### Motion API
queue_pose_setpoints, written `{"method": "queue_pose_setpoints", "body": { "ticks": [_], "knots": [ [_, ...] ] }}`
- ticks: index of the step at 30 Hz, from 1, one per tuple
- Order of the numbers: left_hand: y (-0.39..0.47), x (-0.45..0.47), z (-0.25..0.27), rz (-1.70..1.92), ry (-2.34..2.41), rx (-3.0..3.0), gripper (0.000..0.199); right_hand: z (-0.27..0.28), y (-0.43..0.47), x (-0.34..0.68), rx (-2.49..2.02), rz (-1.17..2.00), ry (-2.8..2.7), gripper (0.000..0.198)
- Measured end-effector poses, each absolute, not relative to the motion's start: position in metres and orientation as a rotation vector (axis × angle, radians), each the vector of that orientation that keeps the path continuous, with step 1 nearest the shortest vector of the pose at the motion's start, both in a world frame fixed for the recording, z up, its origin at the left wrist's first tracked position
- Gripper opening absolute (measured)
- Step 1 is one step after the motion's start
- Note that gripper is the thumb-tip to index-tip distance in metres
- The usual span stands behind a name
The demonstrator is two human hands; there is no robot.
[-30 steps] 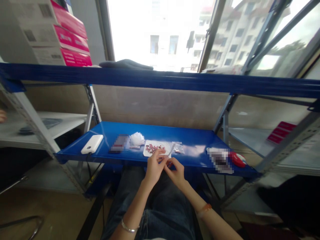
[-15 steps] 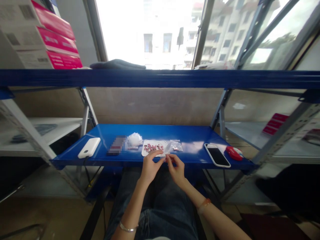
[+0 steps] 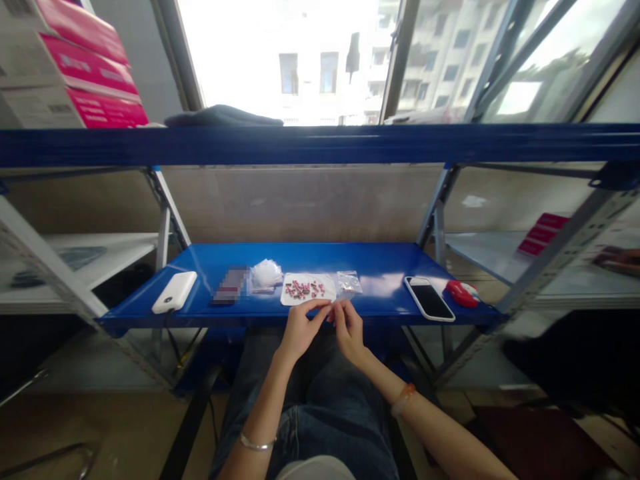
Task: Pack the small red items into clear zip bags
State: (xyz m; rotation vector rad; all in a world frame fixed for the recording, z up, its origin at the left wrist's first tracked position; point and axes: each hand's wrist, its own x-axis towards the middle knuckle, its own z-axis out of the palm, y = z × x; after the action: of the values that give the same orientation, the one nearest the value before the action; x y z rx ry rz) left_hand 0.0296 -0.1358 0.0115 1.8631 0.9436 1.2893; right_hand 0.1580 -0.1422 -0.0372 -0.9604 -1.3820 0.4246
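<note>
My left hand (image 3: pixel 301 328) and my right hand (image 3: pixel 349 331) meet at the front edge of the blue shelf (image 3: pixel 390 260). Both have thumb and fingertips pinched together, almost touching each other. Whatever lies between the fingertips is too small and covered to make out. Just beyond them rests a white sheet or tray (image 3: pixel 325 279) with many small red-and-dark pieces (image 3: pixel 303 289) scattered over it. To its right is a small clear plastic bag (image 3: pixel 349 281) with something inside. A pile of clear bags (image 3: pixel 267 273) sits on its left.
A white power bank (image 3: pixel 175 292) with a cable and a blurred-out dark item (image 3: pixel 230 287) lie on the left. On the right are a white-edged phone (image 3: pixel 429 299) and a red object (image 3: pixel 461 293). A blue beam (image 3: pixel 320 145) crosses above. Another person's hand (image 3: pixel 625 259) shows far right.
My fingertips have drawn closer together, and the clear film seen beside them before no longer shows there. The view has shifted slightly. Another person's hand has appeared at the far right.
</note>
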Motion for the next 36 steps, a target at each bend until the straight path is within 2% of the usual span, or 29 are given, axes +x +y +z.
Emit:
{"method": "queue_pose_setpoints", "body": {
  "ticks": [10, 25, 36],
  "knots": [
    [-0.131, 0.025, 0.007, 1.277, 0.934, 1.877, 0.015, -0.039, -0.142, 0.157, -0.903, 0.471, -1.412, 0.012],
    [-0.132, 0.019, 0.013, 1.078, 0.866, 1.840, 0.019, -0.034, -0.144, 0.157, -0.899, 0.506, -1.500, 0.021],
    [-0.127, 0.024, 0.000, 1.132, 1.186, 2.216, 0.019, -0.030, -0.138, 0.159, -1.059, 0.399, -1.575, 0.023]
  ]
}}
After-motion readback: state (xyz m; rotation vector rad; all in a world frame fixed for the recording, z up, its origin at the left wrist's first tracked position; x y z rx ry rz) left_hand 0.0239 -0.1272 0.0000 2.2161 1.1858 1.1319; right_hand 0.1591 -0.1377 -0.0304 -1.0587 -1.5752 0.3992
